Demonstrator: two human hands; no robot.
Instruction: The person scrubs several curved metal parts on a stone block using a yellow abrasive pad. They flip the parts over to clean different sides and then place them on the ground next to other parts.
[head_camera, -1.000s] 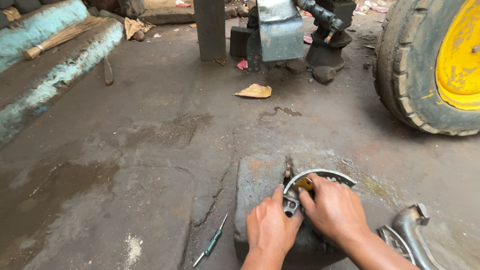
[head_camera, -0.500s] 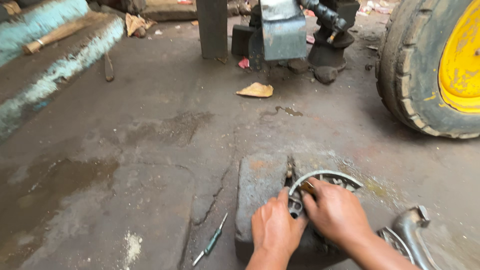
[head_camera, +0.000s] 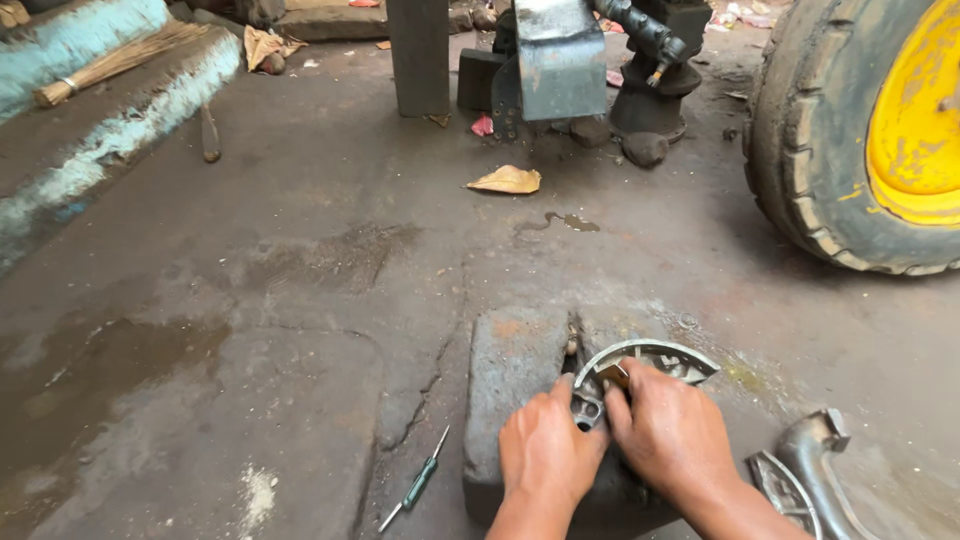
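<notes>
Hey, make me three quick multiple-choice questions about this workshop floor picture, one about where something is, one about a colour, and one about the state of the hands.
1. Where does the screwdriver lie?
A. On the floor left of the stone block
B. On top of the block
C. Beside the tyre

2. What colour is the wheel hub inside the big tyre?
A. Red
B. Yellow
C. White

3. What are the left hand and right hand doing?
A. Both raised off the work
B. Only one touches the work
C. Both pressed on the curved metal part on the block

Answers: 1 A, the green-handled tool rests on the concrete just left of the block. 2 B, the hub is plainly yellow. 3 C, both hands sit on the part atop the block.
</notes>
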